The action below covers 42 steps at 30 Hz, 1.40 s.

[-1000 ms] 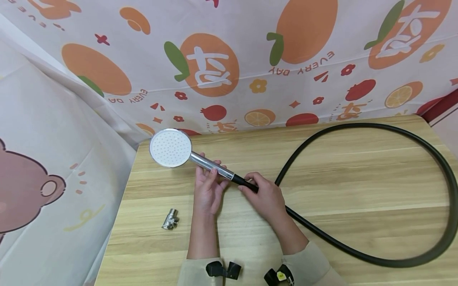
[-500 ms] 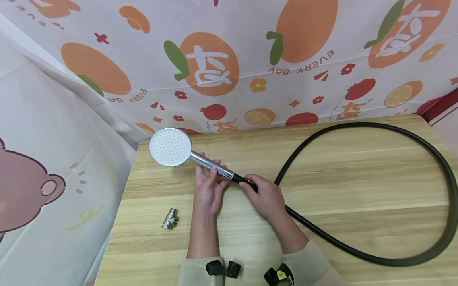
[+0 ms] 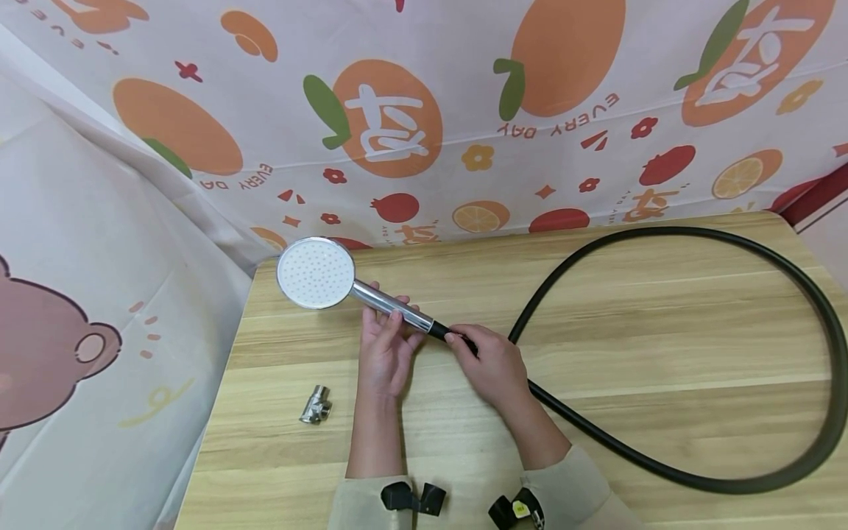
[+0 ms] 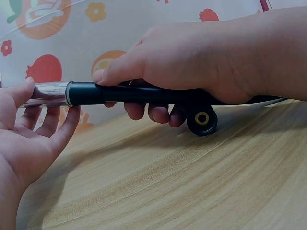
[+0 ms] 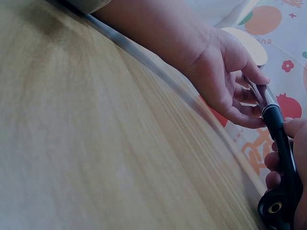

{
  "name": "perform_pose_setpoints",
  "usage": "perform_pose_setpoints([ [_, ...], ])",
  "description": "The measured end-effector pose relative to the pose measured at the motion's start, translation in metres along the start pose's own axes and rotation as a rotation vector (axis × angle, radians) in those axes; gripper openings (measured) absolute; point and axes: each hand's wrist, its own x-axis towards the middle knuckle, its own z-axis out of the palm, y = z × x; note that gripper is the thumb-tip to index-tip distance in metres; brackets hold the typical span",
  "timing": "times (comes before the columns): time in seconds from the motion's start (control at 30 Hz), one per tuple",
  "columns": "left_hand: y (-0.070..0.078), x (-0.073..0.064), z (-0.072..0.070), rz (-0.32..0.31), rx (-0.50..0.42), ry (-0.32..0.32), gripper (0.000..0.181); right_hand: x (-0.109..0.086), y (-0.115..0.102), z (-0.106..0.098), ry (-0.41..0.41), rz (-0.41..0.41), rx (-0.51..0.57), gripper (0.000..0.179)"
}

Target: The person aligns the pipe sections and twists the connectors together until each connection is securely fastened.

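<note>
A chrome shower head [image 3: 316, 273] with a white, dotted spray face is held in my left hand [image 3: 386, 361]. The fingers and thumb grip its chrome handle [image 4: 45, 93] near the lower end. At that end the handle meets a black hose fitting [image 4: 86, 94]. My right hand [image 3: 492, 364] grips this fitting and the hose behind it, thumb on top and fingers curled below. Under the right hand, a round black end piece [image 4: 194, 126] with a brass-coloured ring shows in the left wrist view. How far handle and fitting are joined is hidden.
The black hose [image 3: 662, 232] makes a wide loop over the right side of the wooden table [image 3: 252, 456]. A small chrome angle valve [image 3: 316, 405] lies left of the left forearm. Behind the table hangs a fruit-printed cloth [image 3: 477, 158].
My right thumb and fingers have shifted slightly along and around the black fitting. The left hand and shower head stay nearly still; the hose loop keeps its place.
</note>
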Motion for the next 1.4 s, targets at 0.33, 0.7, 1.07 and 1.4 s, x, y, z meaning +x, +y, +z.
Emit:
perform_pose_setpoints([
  [0.33, 0.0002, -0.0005, 0.0008, -0.003, 0.003, 0.006, 0.064, 0.0, 0.0026, 0.0014, 0.021, -0.024, -0.012, 0.032],
  [0.7, 0.0003, -0.0005, 0.0005, -0.002, 0.006, 0.006, 0.062, -0.0007, 0.0023, 0.0014, 0.022, -0.024, -0.024, 0.027],
  [1.07, 0.0, -0.0003, -0.0001, 0.002, 0.001, 0.003, 0.062, -0.0012, 0.0025, 0.0017, 0.023, -0.051, -0.033, 0.026],
  [1.4, 0.0003, -0.0002, 0.0, 0.0, 0.008, 0.0, 0.061, -0.0013, 0.0004, -0.0005, -0.009, -0.033, -0.029, 0.028],
])
